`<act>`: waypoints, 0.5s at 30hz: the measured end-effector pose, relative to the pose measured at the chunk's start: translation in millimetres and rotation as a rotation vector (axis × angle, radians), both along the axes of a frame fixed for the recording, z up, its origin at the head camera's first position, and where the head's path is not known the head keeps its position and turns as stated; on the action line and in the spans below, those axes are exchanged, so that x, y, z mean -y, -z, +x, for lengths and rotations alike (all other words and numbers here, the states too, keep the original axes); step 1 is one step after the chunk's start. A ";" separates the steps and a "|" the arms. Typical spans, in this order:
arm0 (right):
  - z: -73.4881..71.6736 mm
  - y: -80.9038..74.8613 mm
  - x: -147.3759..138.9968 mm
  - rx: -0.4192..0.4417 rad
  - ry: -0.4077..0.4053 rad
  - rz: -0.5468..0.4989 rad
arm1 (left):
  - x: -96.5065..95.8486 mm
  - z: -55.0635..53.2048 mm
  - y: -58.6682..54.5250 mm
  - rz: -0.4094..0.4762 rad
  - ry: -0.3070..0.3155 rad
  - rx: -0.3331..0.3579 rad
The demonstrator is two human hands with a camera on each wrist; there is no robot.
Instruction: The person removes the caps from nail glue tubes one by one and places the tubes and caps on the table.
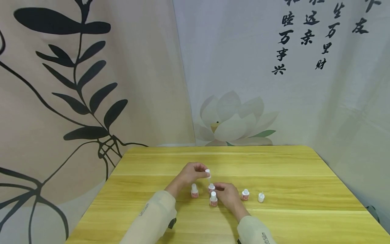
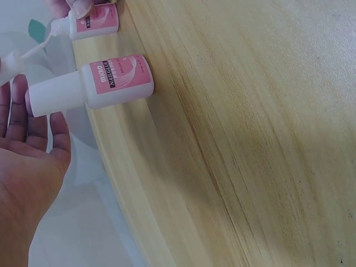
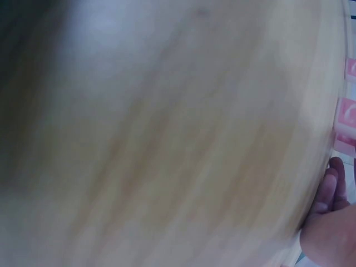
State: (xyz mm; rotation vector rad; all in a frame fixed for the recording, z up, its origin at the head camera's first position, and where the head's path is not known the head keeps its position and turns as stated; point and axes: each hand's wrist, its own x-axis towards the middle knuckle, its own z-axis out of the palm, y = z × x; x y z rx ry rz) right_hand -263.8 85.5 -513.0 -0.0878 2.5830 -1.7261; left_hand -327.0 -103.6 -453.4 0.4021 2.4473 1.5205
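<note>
My left hand (image 1: 190,173) pinches a white brush cap (image 1: 208,171), its thin brush pointing down at the open neck of a small nail glue bottle (image 1: 211,188). In the left wrist view, the brush (image 2: 36,48) slants from the cap to that bottle's neck. The fingers of my right hand (image 1: 228,196) grip this bottle from the right, close to the tabletop. In front of it stands a capped nail glue bottle (image 1: 213,200) with a pink label, and another capped one (image 1: 194,191) is left of it, below my left hand.
Right of my right hand is a nail glue bottle (image 1: 245,195) with its cap off. Beside it a white cap (image 1: 261,198) stands upside down, brush upward. All rest on a wooden table (image 1: 292,169), with a printed curtain (image 1: 152,84) behind its far edge.
</note>
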 end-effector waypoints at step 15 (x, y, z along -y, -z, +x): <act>0.0 0.4 -0.4 -0.003 -0.008 0.004 | 1.9 -1.4 2.2 0.022 -0.001 0.016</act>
